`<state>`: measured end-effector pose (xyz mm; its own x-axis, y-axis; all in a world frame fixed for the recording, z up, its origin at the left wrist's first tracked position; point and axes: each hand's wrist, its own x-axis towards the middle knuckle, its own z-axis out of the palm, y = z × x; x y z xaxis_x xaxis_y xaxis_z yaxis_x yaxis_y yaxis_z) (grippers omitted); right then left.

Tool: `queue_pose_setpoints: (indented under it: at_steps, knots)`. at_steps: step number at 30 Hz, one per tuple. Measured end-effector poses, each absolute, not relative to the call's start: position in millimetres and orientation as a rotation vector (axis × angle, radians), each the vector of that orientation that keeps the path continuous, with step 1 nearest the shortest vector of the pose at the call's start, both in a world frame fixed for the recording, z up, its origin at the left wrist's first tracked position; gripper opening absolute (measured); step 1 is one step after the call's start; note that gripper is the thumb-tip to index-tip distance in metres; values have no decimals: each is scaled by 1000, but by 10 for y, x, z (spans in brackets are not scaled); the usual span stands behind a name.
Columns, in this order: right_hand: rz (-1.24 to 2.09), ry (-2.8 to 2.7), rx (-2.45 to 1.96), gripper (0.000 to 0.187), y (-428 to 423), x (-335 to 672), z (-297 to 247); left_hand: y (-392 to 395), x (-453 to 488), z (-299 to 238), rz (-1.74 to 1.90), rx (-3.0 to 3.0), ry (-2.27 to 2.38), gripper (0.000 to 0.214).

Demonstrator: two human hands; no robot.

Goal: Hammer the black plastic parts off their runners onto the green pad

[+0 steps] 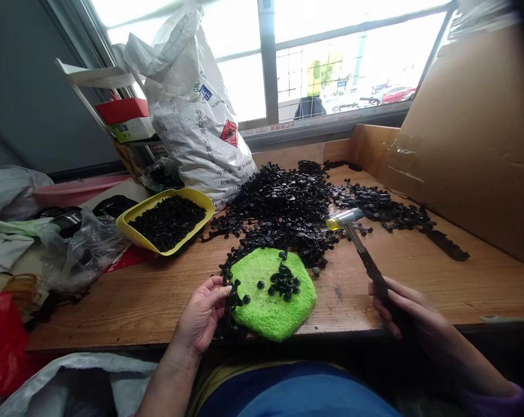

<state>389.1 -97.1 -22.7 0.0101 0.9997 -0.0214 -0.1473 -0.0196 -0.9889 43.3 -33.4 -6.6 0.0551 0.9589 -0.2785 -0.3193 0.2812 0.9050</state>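
Beneath a bright window (268,63) stretches a wooden desk (157,295), flanked on the right by cardboard (470,145). At the back left stands a white sack (196,121), next to a heap of black parts (283,194), probably spread there for easy reach. One yellow tray (135,236) holds small black pieces, perhaps to separate them from the heap. Near the front edge lies a green pad (266,318), likely cushioning blows. The right hand (403,304) wraps its fingers round a mallet (366,260), its head seemingly off the desk (presumably for swinging room). The left hand (205,310) pinches a black strip (234,304) between thumb and fingers, at the pad's left edge; loose black pieces (285,282) sit farther right.
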Motion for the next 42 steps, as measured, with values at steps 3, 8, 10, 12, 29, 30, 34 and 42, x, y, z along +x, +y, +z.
queue_pose_setpoints:
  at_steps: [3, 8, 10, 12, 29, 30, 34, 42]
  knots:
    - [1284, -1068, -1129, 24, -970, 3892, -233, -283, 485, -68, 1162, 750, 1100, 24]
    - [1289, -1077, -1155, 24, -963, 3909, -250, -239, 516, -113, 1160, 749, 1119, 23]
    - [1292, -1105, -1155, 24, -957, 3915, -254, -241, 517, -122, 1156, 753, 1119, 23]
    - [1277, -1127, -1171, 24, -961, 3915, -254, -248, 519, -114, 1152, 764, 1124, 23]
    - [525, -2380, -1375, 20, -952, 3163, 140, -218, 597, -60, 1250, 988, 1170, 26]
    - [531, -2354, -1358, 20, -952, 3164, 161, -218, 600, -52, 1245, 989, 1166, 25]
    - [576, -2323, -1349, 18, -965, 3192, 185, -209, 603, -52, 1250, 996, 1164, 23]
    - [568, -2372, -1432, 19, -961, 3183, 97, -181, 568, -149, 1250, 970, 1145, 24]
